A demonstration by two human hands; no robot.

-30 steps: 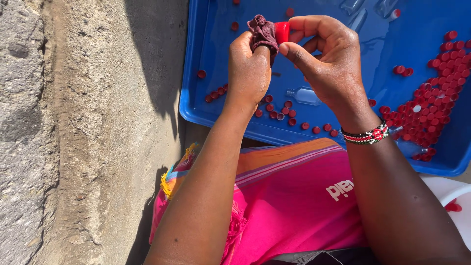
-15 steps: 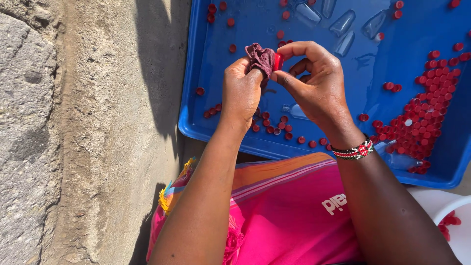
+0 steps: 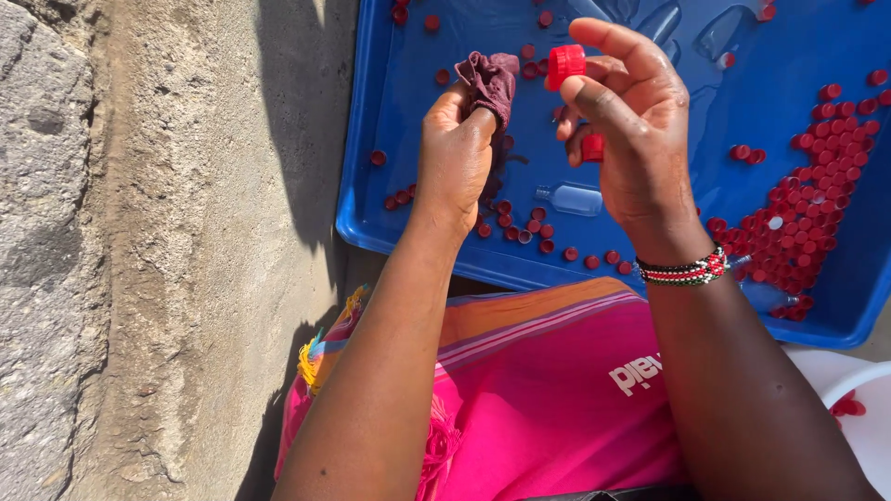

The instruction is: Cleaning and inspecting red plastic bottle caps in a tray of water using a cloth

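Leftmost, a rough stone wall runs beside the blue plastic tray, whose rim nearly meets it. Over the tray, the left hand pinches a crumpled maroon cloth, which hangs downward. Just right of it, apart from the cloth, the right hand grips a red bottle cap between thumb and fingertips, another cap tucked below. Loose caps crowd the tray's right side; its middle lies barer.
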